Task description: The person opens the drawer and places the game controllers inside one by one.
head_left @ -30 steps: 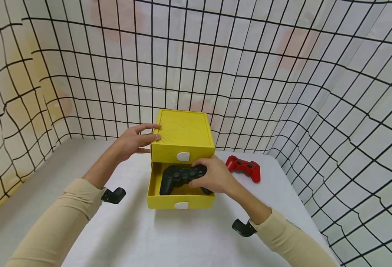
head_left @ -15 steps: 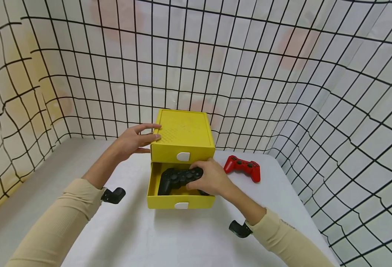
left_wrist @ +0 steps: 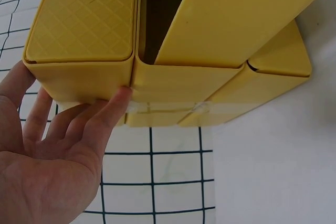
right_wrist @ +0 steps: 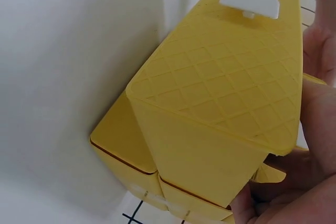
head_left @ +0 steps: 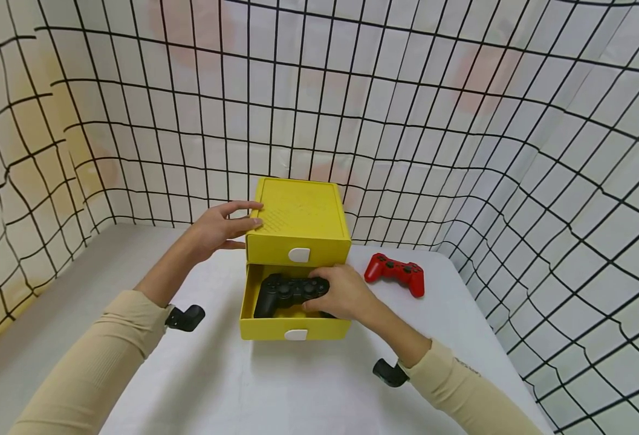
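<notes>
A yellow two-drawer box [head_left: 297, 217] stands on the white table [head_left: 275, 386]. Its lower drawer [head_left: 265, 329] is pulled out. Inside lies a black game controller [head_left: 283, 293]; my right hand [head_left: 341, 293] grips its right end, fingers curled round it, down in the drawer. My left hand [head_left: 216, 228] rests with straight fingers against the box's upper left side [left_wrist: 79, 80]. The right wrist view shows the drawer front [right_wrist: 226, 77] with its white tab handle [right_wrist: 251, 1] and part of my right hand [right_wrist: 315, 145]. A red game controller [head_left: 396, 273] lies on the table right of the box.
White cloth walls with a black grid [head_left: 460, 121] enclose the table on the left, back and right. The table's right edge runs close to the red controller. Bare tabletop lies in front of the drawer.
My right hand has lowered the black controller further into the drawer and shifted it slightly left. The left hand and the box have stayed still.
</notes>
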Available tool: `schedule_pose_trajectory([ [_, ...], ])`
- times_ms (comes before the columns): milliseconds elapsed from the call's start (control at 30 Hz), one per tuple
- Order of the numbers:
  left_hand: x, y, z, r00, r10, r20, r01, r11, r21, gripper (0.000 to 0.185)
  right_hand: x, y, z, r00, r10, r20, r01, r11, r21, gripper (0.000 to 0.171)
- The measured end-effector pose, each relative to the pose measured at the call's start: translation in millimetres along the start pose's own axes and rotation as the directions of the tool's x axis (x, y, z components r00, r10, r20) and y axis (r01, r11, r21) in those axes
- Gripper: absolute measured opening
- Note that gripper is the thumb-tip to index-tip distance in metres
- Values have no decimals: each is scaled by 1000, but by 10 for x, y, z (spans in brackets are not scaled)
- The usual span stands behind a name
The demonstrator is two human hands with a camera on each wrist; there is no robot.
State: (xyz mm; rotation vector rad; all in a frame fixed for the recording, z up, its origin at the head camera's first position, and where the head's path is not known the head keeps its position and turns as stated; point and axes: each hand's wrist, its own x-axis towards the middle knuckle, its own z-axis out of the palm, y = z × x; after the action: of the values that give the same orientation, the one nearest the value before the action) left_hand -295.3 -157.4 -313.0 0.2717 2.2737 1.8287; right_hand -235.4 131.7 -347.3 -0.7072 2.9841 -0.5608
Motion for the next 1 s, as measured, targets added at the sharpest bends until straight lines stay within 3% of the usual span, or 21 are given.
schedule_pose_trajectory([
  [633,-7,4,-3,1000,-3,9,3,1000,0,57,14,-14,14,997,30,77,-28,999,-34,50],
  [1000,-3,1,2,1000,-4,7,4,1000,11,57,-21,-36,2,995,51,87,-48,998,-38,60],
])
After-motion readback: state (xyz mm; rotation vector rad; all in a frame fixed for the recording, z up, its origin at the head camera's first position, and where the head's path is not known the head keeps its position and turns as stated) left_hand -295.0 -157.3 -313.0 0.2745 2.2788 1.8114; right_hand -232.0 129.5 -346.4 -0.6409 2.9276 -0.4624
